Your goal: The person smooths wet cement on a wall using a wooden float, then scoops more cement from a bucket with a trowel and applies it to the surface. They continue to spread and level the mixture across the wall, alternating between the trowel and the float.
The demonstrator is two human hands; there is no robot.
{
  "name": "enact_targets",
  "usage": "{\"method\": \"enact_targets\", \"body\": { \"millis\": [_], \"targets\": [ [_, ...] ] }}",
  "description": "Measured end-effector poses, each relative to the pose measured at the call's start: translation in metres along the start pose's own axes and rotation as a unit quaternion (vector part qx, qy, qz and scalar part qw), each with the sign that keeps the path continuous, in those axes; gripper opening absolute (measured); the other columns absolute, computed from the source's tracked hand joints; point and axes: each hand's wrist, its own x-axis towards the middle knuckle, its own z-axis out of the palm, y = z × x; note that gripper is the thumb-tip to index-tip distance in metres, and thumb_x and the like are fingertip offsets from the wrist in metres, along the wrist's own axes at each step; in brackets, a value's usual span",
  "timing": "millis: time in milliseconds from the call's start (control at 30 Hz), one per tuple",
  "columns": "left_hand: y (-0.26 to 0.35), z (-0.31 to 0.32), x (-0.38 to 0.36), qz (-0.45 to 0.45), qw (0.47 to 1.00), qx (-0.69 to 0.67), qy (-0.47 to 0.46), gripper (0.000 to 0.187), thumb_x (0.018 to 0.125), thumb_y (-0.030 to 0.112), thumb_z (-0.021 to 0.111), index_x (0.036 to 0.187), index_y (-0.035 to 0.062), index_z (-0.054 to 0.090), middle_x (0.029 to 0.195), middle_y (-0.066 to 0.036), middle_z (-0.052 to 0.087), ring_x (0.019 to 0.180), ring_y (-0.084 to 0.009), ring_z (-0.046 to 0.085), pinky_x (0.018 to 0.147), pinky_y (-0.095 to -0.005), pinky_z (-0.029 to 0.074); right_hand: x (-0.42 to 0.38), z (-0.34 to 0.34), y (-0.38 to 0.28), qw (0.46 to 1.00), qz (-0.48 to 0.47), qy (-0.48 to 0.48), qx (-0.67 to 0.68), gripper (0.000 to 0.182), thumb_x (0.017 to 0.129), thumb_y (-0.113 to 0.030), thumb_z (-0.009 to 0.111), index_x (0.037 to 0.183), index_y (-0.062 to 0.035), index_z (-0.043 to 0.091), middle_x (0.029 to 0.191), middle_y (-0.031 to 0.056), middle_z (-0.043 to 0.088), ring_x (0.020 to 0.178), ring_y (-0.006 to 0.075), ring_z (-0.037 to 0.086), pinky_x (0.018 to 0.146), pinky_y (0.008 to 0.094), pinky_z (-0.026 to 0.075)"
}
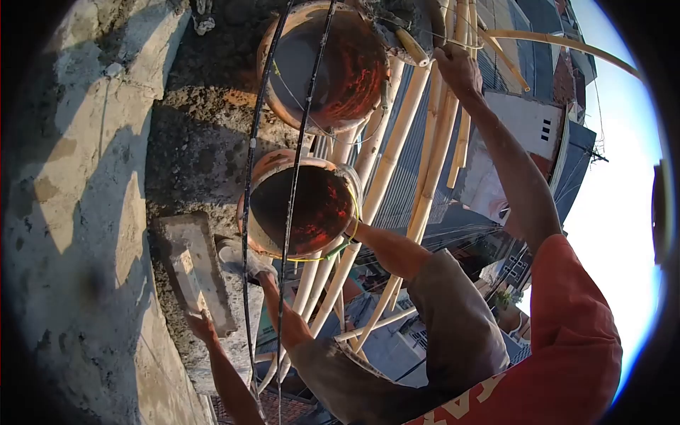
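My left hand [202, 327] is closed on the near end of a plastering float [221, 283], a flat grey rectangular board with a pale raised handle, lying against the rough mortar ledge. At the upper right, my right hand [459, 71] is wrapped around an upright bamboo pole [462, 28]; its fingertips are partly hidden. Between my arms stand two orange buckets: a large one [265, 85] with grey wet mortar inside, and a smaller one [273, 161], its dark inside showing red patches. A tool with a wooden handle [412, 47] lies by the larger bucket's rim.
Bamboo scaffold poles [386, 163] run beneath my legs. Two dark cables [249, 177] cross in front of the buckets. A rough cement wall [78, 212] stands at left. My bare feet [263, 268] rest beside the smaller bucket. Rooftops [397, 205] lie far below.
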Motion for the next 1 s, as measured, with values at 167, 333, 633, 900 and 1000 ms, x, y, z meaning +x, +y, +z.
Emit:
{"method": "enact_targets", "body": {
  "millis": [167, 333, 633, 900, 1000],
  "targets": [
    [0.031, -0.053, 0.010, -0.072, 0.957, -0.268, -0.089, 0.052, 0.085, 0.020, 0.061, 0.128, 0.0006, 0.039, 0.120, -0.020, 0.052, 0.105, -0.0297, 0.055, 0.089, -0.0389, 0.045, 0.099, -0.017, 0.031, 0.912, -0.038, -0.395, -0.102, 0.026, 0.085, -0.022, 0.054, 0.089, 0.0006, 0.066, 0.071, 0.0152, 0.066, 0.052, 0.0219, 0.065, 0.051, 0.0341, 0.053],
    [0.187, -0.284, -0.035, -0.126, 0.882, -0.446, 0.084, 0.046, 0.093, 0.026, 0.049, 0.127, -0.0033, 0.038, 0.122, -0.017, 0.052, 0.109, -0.0276, 0.053, 0.095, -0.0380, 0.041, 0.198, -0.003, 0.000, 0.875, -0.464, 0.070, -0.119, 0.044, 0.078, -0.029, 0.064, 0.116, -0.0107, 0.052, 0.107, 0.0116, 0.056, 0.102, 0.0279, 0.051, 0.090, 0.0421, 0.040],
    [0.394, -0.268, -0.160, 0.145, 0.845, -0.451, -0.247, 0.040, 0.084, 0.015, 0.063, 0.116, -0.0023, 0.048, 0.110, -0.022, 0.057, 0.104, -0.0288, 0.057, 0.092, -0.0380, 0.044, 0.111, -0.004, -0.010, 0.776, -0.532, 0.325, -0.094, 0.024, 0.087, -0.027, 0.058, 0.100, -0.0069, 0.063, 0.074, 0.0103, 0.065, 0.066, 0.0286, 0.064, 0.059, 0.0392, 0.050],
    [0.390, -0.133, -0.145, -0.026, 0.869, -0.456, -0.188, 0.042, 0.086, 0.016, 0.058, 0.119, -0.0061, 0.045, 0.111, -0.025, 0.054, 0.106, -0.0365, 0.053, 0.091, -0.0419, 0.042, 0.097, -0.007, 0.051, 0.978, -0.106, 0.173, 0.051, 0.034, 0.093, -0.040, 0.045, 0.093, -0.0076, 0.057, 0.075, 0.0168, 0.060, 0.072, 0.0362, 0.059, 0.062, 0.0420, 0.044],
    [0.395, -0.136, -0.148, -0.051, 0.904, -0.405, -0.130, 0.041, 0.087, 0.016, 0.056, 0.120, -0.0058, 0.044, 0.117, -0.023, 0.050, 0.109, -0.0349, 0.051, 0.093, -0.0415, 0.041, 0.178, 0.050, 0.031, 0.871, -0.285, 0.203, -0.346, 0.052, 0.082, -0.030, 0.056, 0.128, -0.0072, 0.049, 0.122, 0.0052, 0.050, 0.105, 0.0274, 0.052, 0.083, 0.0441, 0.043]
  ]
}}
